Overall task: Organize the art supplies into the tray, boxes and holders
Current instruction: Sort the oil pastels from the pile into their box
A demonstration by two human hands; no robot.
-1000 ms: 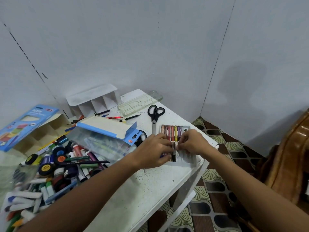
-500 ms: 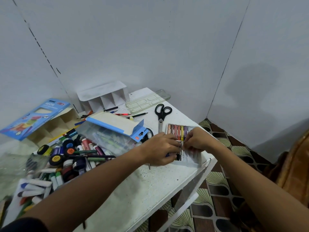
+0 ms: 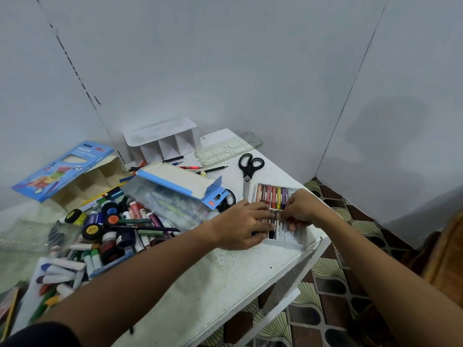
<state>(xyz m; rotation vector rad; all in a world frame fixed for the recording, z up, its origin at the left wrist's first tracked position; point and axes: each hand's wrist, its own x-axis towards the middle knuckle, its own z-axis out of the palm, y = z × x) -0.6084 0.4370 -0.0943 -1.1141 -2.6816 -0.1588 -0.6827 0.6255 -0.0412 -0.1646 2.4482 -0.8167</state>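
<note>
Crayon tray [image 3: 288, 240], white, on table [image 3: 215, 274]: left hand [image 3: 241, 225] grip spread flat over crayons; right hand [image 3: 299, 211] grip pinching one crayon [image 3: 275, 210]. Scissors [image 3: 249, 169] beyond both.

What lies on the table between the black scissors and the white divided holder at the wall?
In the head view, between the scissors and the white holder lie a clear plastic tray and a few loose pencils on the white table.
</note>
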